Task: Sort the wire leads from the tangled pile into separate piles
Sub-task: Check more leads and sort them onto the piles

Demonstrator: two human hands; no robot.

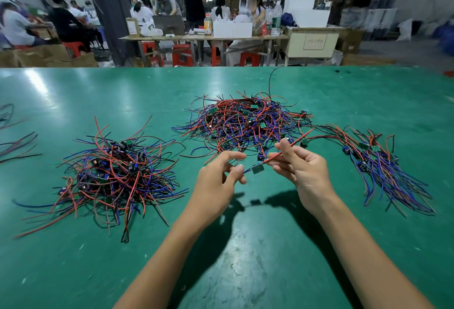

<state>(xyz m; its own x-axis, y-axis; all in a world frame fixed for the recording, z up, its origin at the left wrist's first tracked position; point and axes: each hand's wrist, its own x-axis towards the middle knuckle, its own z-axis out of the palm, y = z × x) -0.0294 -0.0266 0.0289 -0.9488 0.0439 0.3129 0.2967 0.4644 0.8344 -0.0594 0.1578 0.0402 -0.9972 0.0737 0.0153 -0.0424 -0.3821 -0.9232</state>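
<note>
Your right hand [298,168] pinches the red and black wires of one wire lead [282,150] between thumb and fingers, held above the green worktop [245,247] in the near middle. The red wire runs up and to the right from your grip, its far end reaching toward the tangled pile [245,122]. A small green circuit board [257,168] hangs at the lower end of that lead, just left of your right fingers. Your left hand [218,178] is beside it, fingers loosely curled, the thumb and a fingertip at the short blue wire that comes out of the board's left side; you cannot tell from here whether they actually grip it.

The tangled pile sits on the worktop just beyond your hands, a dense heap of red, blue and black wires with green boards scattered through it and one black wire sticking up at its far edge. To the left, well apart from it, lies a second heap [115,176] of the same kind of leads, loose and spread out. To the right lies a third group [383,168], its leads roughly aligned, boards at the far end and wire tails trailing toward the near right. A few dark wires [14,144] lie at the far left edge.

Beyond the worktop, people sit and stand at other tables [204,37] with red stools [181,54] under them.
</note>
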